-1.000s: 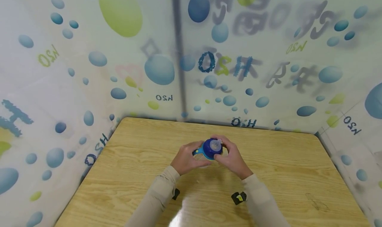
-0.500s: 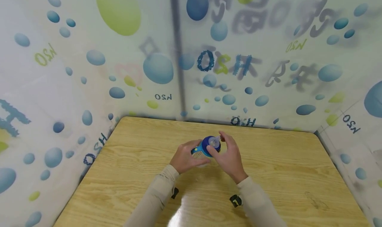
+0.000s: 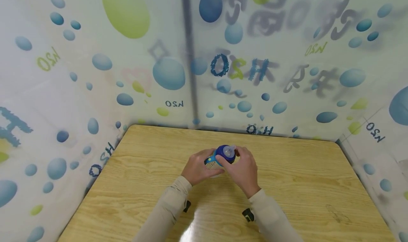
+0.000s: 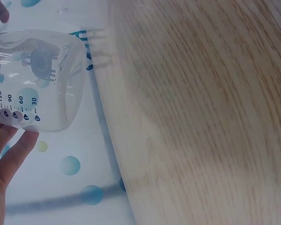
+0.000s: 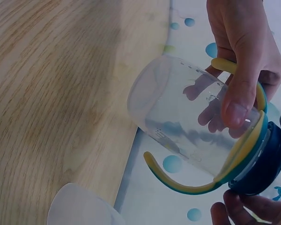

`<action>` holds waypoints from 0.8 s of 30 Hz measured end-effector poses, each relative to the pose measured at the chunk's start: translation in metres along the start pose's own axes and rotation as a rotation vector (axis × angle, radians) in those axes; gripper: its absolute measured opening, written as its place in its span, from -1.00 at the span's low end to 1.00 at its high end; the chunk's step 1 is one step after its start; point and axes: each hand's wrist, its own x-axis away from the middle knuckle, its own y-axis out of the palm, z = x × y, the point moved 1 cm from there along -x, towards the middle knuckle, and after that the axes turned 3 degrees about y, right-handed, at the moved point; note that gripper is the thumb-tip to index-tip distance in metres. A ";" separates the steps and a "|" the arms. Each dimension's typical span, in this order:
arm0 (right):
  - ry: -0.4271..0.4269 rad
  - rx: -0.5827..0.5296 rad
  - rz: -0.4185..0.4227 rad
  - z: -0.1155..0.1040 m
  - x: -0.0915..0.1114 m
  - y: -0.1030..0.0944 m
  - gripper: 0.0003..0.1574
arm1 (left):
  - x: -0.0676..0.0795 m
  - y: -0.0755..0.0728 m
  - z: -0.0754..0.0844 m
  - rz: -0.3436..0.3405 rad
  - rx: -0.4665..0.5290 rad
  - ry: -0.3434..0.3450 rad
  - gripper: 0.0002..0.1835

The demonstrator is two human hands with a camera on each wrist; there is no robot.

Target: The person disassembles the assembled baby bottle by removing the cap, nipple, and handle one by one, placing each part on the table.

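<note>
A clear baby bottle (image 3: 225,153) with a dark blue collar and a clear teat is held up over the table, tilted. My left hand (image 3: 199,167) grips its body from the left, thumb along the near side. With thumb and fingers my right hand (image 3: 243,167) holds the blue collar (image 5: 261,161). Curved yellow-and-teal handles (image 5: 178,183) stick out from below the collar in the right wrist view. In the left wrist view, the bottle's clear base (image 4: 37,79) shows printed measuring marks and an animal picture, with left-hand fingers (image 4: 16,157) against it.
The wooden table (image 3: 296,185) spreads below both hands, with patterned walls (image 3: 271,51) close behind and beside it. A pale, rounded, see-through thing (image 5: 82,206) shows at the bottom of the right wrist view. Dark devices (image 3: 248,214) sit at both wrists.
My right hand loosens its fingers from the collar, shifts slightly left and takes hold again, its thumb now farther left on the collar. The left hand keeps its grip on the bottle.
</note>
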 end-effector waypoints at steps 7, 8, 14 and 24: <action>-0.011 -0.076 -0.042 0.000 -0.001 -0.002 -0.24 | 0.001 0.000 0.000 0.003 0.001 0.003 -0.28; -0.010 -0.083 -0.051 0.001 -0.001 -0.002 -0.25 | 0.001 0.000 0.000 0.004 0.002 0.005 -0.28; -0.029 -0.118 -0.094 0.003 -0.003 -0.003 -0.33 | 0.002 0.000 0.000 0.003 0.012 0.001 -0.27; -0.083 -0.177 -0.139 0.004 -0.005 -0.006 -0.34 | 0.001 -0.001 0.001 0.003 0.008 0.012 -0.24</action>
